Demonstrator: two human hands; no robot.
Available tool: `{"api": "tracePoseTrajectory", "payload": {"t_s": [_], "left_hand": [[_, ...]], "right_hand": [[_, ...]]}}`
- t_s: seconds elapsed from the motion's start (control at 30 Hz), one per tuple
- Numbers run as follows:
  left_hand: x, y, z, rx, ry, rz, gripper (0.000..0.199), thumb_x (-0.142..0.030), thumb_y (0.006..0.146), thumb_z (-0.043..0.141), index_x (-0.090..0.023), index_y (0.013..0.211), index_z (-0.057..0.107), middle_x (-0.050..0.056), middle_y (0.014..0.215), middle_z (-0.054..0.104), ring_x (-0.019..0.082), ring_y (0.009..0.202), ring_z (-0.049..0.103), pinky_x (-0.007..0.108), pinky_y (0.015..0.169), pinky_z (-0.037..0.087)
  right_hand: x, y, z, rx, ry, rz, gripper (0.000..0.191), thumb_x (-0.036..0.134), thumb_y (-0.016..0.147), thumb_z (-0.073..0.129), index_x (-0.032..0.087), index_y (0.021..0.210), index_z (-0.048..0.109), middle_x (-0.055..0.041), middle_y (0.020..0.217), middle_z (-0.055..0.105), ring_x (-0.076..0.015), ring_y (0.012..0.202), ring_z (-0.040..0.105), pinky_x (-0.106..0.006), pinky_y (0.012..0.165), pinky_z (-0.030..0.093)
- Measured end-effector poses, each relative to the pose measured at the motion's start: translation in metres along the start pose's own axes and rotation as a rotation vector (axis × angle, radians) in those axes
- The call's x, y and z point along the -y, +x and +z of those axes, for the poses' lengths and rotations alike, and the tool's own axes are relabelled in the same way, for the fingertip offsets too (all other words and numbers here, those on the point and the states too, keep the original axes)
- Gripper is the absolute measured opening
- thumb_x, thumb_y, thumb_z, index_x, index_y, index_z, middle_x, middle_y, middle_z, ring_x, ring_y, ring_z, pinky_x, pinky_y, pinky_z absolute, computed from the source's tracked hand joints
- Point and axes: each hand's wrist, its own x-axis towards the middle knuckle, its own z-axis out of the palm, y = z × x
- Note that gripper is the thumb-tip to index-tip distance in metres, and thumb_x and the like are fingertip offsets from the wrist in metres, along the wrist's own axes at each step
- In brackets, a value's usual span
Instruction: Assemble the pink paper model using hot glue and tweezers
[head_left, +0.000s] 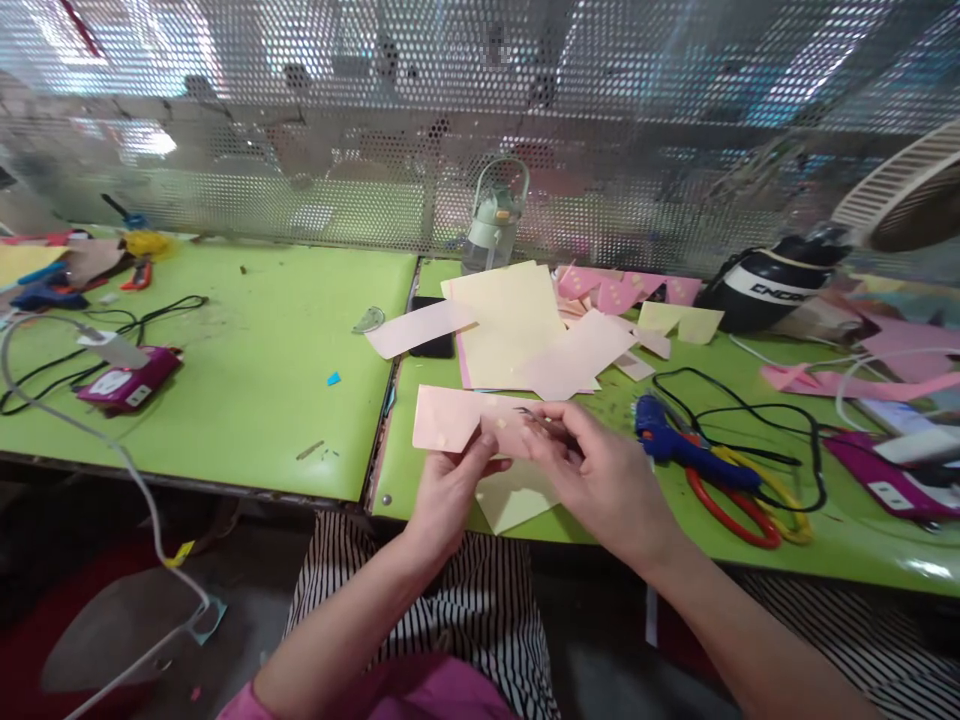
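Pink paper is spanning the space between both hands: the left hand (446,495) is pinching the pale pink strip (442,418) from below with its thumb in front, and the right hand (607,480) is closing its thumb and fingers on the strip's right part. Something thin and dark is showing at the right fingertips, too small to make out. The strip is hanging over the near edge of the green table (277,350), and a pale yellow piece (510,505) is lying beneath the hands.

Beyond them, a large yellow sheet (506,310) is resting with pink paper overlapping it, and a long pink piece (420,328) is lying across a flat black object (433,347). Pink cut pieces (630,290) are spreading to the right, with a notched yellow piece (682,322) beside them. A pale green bottle (491,225) is standing behind the sheets, near the metal mesh (300,190).

To the right of the hands, a blue glue gun (690,450) is lying over red handles (731,515) and yellow handles (791,515), with a black cord (817,430) looping around nearby. A black bottle (765,290) is leaning near the fan (907,190), and on the left a purple power strip (139,378) is sitting with a white plug in it
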Motion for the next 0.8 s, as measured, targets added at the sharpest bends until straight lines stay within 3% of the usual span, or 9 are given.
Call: {"api": "tracePoseTrajectory", "payload": {"t_s": [0.27,0.47,0.6,0.8], "left_hand": [[0.003,0.001,-0.003,0.044,0.017,0.039,0.02,-0.032,0.082,0.072,-0.017,0.095,0.076,0.008,0.101,0.074,0.014,0.09,0.068,0.025,0.08,0.057],[0.005,0.001,-0.003,0.023,0.032,0.021,0.025,-0.033,0.08,0.074,-0.015,0.097,0.075,0.01,0.104,0.074,0.017,0.092,0.068,0.028,0.081,0.057],[0.004,0.001,-0.003,0.021,0.041,0.025,0.025,-0.033,0.08,0.073,-0.015,0.096,0.076,0.01,0.102,0.074,0.018,0.092,0.068,0.029,0.08,0.056],[0.002,0.0,-0.001,0.008,0.036,0.026,0.026,-0.035,0.079,0.074,-0.016,0.097,0.075,0.011,0.103,0.074,0.02,0.094,0.068,0.031,0.081,0.055]], "right_hand": [[-0.004,-0.014,-0.009,0.086,-0.178,-0.126,0.019,0.029,0.098,0.04,0.019,0.106,0.054,-0.0031,0.083,0.073,-0.0166,0.066,0.07,-0.026,0.054,0.048],[-0.006,-0.015,0.0,-0.006,-0.225,-0.146,0.02,0.029,0.098,0.039,0.019,0.105,0.055,-0.0061,0.089,0.073,-0.0179,0.073,0.071,-0.027,0.059,0.05],[-0.004,-0.011,-0.002,0.021,-0.187,-0.09,0.02,0.03,0.098,0.039,0.021,0.103,0.055,-0.0055,0.088,0.073,-0.017,0.071,0.069,-0.026,0.058,0.048],[-0.004,-0.008,-0.005,0.137,0.009,0.115,0.019,0.036,0.096,0.042,0.022,0.098,0.055,-0.001,0.074,0.069,-0.0132,0.055,0.06,-0.024,0.049,0.041]]}}
